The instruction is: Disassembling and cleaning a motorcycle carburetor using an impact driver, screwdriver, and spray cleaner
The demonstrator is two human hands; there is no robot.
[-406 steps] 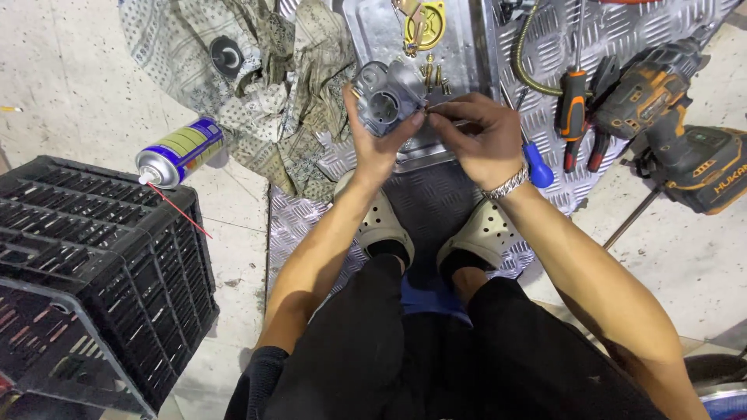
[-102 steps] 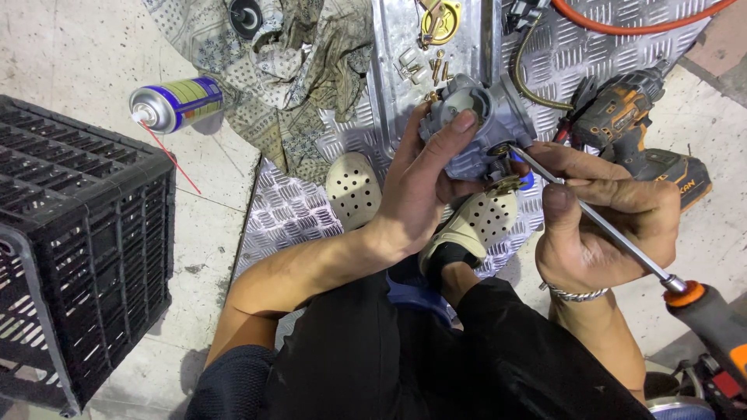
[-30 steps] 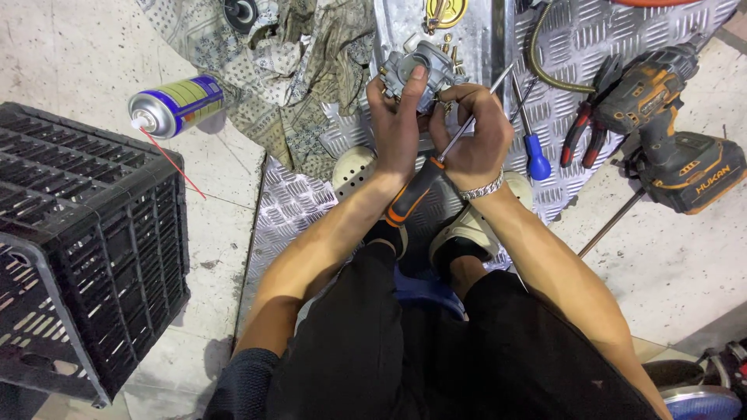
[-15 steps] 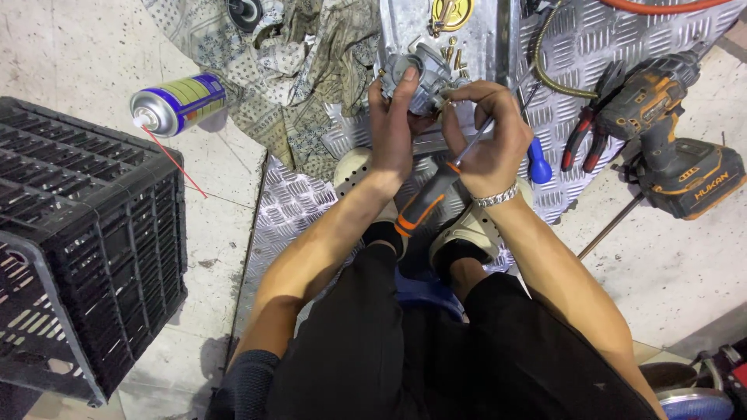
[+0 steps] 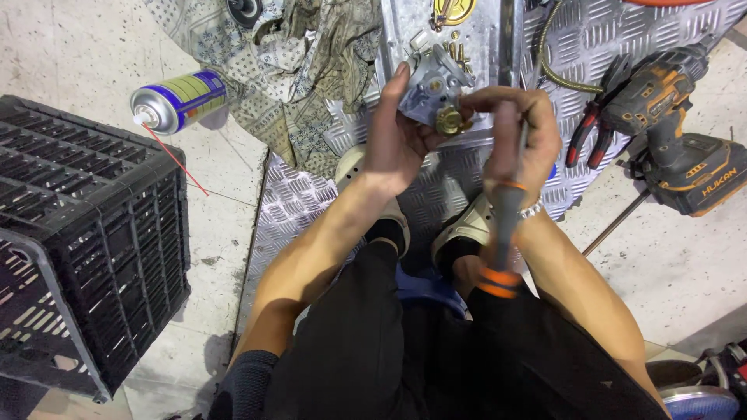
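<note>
Head cam: L hand [image 5: 397,144] gripping carburetor [image 5: 430,92], R hand [image 5: 513,140] clenched w/ screwdriver [image 5: 504,233].

Black crate [image 5: 78,241] blocks left; cordless drill [image 5: 677,148] crowds right.

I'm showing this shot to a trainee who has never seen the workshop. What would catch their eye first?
Top centre, the left hand holds up a small metal engine part, while the right hand pinches its brass fitting and grips a screwdriver. A big black plastic crate fills the left side, a spray can lying above it. An orange and black cordless drill lies at right.
</note>
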